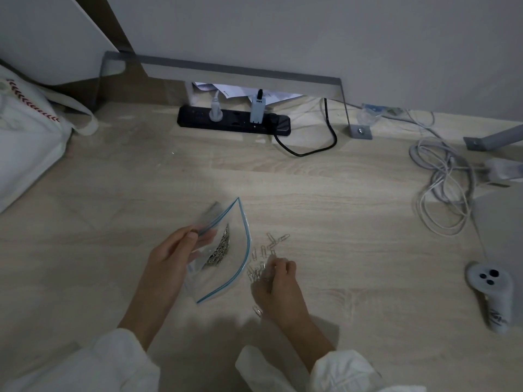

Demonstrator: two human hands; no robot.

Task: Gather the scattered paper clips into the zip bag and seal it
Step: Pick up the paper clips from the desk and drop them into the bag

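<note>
A clear zip bag [226, 275] with a blue seal strip lies on the wooden floor, its mouth gaping to the right. A heap of silver paper clips [220, 250] sits inside it. My left hand [175, 256] pinches the bag's upper lip and holds the mouth apart. Loose paper clips [273, 241] lie scattered on the floor just right of the bag, with one more clip [257, 310] lower down. My right hand [278, 290] rests on that scatter, fingers curled around a bunch of clips.
A black power strip [235, 123] with plugs lies at the wall. Coiled grey cables [444, 193] spread at the right. A grey handheld controller [489, 292] lies at the right edge. A white tote bag [28, 137] stands at the left.
</note>
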